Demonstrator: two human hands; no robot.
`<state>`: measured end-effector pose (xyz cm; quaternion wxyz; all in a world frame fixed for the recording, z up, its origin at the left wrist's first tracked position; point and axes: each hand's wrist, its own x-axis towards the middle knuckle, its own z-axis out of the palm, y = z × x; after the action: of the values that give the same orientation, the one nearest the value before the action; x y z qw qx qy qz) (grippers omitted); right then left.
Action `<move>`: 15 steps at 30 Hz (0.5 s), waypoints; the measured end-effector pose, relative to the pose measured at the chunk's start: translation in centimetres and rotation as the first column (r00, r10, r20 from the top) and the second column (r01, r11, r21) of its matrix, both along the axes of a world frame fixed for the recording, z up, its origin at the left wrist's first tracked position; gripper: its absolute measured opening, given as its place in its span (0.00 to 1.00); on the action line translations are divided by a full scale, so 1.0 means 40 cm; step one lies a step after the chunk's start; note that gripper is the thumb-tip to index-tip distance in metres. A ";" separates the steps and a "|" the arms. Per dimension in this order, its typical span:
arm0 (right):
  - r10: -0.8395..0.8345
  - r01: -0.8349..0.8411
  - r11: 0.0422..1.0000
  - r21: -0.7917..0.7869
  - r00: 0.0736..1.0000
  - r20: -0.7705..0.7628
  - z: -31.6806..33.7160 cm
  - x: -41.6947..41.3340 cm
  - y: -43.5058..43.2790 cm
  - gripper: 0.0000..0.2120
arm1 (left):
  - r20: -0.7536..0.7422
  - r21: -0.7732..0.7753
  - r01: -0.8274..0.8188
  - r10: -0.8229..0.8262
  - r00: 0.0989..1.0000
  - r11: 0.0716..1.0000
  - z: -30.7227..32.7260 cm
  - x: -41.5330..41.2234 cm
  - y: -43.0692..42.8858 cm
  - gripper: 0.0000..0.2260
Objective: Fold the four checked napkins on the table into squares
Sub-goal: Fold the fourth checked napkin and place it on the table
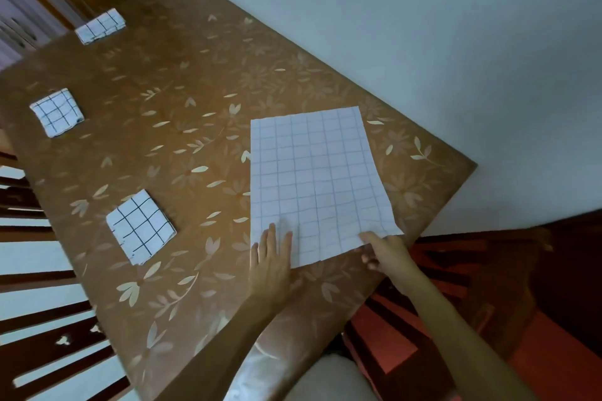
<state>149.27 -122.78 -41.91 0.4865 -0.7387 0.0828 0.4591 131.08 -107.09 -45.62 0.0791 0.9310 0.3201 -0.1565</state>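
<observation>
The unfolded napkin (317, 182) lay spread flat on the counter (182, 146), a brown surface patterned with pale flowers and leaves, and it serves here as the landmark. Its near edge sat close to the counter's near corner, right where both hands met it.

The left hand (270, 259) lay palm down at the unfolded napkin's near left corner, fingers straight and slightly spread, flat and open; the fingertips rested on the cloth while the heel of the hand was on the bare counter. It gripped nothing.

The right hand (386, 254) was at the unfolded napkin's near right corner. Its forefinger lay on top of the cloth at the very edge, the other fingers curled loosely beneath and beside it. Whether it actually pinched the corner could not be told; the cloth there looked flat, not lifted.

Left of the unfolded napkin, and apart from it, the nearest folded napkin (140, 226) sat as a neat square with bold dark checks. Farther off to the left, the second folded napkin (57, 112) lay near the counter's left edge. Beyond that, well away from the unfolded napkin toward the far end of the counter, the third folded napkin (100, 26) rested, also squared up.

A pale wall (423, 26) ran along the unfolded napkin's far right side, just past the counter's edge. Dark wooden chair backs (39, 319) stood along the counter's left side.
</observation>
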 end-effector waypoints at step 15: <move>0.186 -0.204 0.971 0.121 0.972 0.144 0.211 -0.132 -0.059 0.09 | 0.204 -0.566 -0.076 0.229 0.952 0.821 0.178 -0.298 0.138 0.09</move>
<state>143.98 -125.13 -33.46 0.4922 -0.7374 -0.0539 0.4595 119.16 -101.58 -38.52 0.3982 0.8518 0.3221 -0.1101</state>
